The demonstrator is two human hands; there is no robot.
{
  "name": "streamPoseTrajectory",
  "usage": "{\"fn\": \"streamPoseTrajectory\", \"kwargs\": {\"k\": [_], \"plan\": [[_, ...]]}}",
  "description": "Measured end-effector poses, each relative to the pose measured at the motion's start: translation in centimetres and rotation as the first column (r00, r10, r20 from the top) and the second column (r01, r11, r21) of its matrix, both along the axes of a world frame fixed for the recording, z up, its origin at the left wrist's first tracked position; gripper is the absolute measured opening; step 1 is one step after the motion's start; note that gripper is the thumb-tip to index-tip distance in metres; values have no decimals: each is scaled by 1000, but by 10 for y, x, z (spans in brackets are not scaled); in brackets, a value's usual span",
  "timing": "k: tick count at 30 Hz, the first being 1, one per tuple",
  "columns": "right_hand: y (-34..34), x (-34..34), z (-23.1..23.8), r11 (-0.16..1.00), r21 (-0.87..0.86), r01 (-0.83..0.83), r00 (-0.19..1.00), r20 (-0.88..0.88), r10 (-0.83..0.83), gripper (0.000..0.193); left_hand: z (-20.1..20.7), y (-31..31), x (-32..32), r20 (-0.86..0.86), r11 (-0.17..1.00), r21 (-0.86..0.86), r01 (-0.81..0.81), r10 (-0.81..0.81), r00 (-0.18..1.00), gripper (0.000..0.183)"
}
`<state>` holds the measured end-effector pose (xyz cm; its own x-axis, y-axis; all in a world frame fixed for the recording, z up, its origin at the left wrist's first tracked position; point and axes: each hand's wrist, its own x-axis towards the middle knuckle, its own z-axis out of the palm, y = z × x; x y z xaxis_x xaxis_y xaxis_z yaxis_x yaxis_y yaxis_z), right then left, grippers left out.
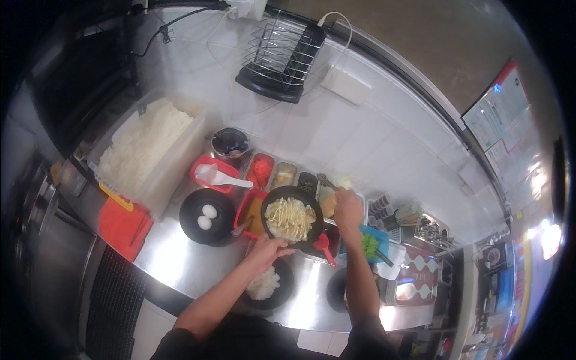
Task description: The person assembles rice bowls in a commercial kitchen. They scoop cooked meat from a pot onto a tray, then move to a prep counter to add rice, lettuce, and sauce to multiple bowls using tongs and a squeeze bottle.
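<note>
My left hand (268, 253) grips the near rim of a black bowl (273, 197), holding it over the food containers. Inside lies pale food (293, 219) drizzled with thin creamy sauce lines. To the right of the bowl, my right hand (348, 210) reaches to the back row of containers. Its fingers are closed on a dark utensil (326, 182) whose exact kind I cannot make out. Below my left wrist, a second black bowl (287, 285) holds white rice (264, 284). A red spoon (324, 247) lies beside the held bowl, over the containers.
At left are a large clear tub (171, 171) of rice, a red cloth (123, 228) and a black bowl (191, 201) with two eggs (207, 216). A red container (206, 162) bears a white paddle (231, 179). Right stands a blue container (378, 234) with chopped greens (368, 245).
</note>
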<state>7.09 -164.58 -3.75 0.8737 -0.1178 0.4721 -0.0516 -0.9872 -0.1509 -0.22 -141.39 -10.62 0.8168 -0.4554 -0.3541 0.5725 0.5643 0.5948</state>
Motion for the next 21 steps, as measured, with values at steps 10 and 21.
{"fn": "streamPoseTrajectory", "kwargs": {"k": [10,21], "plan": [[28,-71,85,934,303,-187,982,28,188,25,13,-28,13,25,1000,13,-3,2,1000,59],[13,-96,96,889,402,-221,974,44,222,20,21,-16,10,1,998,-67,19,-19,1000,66]]}}
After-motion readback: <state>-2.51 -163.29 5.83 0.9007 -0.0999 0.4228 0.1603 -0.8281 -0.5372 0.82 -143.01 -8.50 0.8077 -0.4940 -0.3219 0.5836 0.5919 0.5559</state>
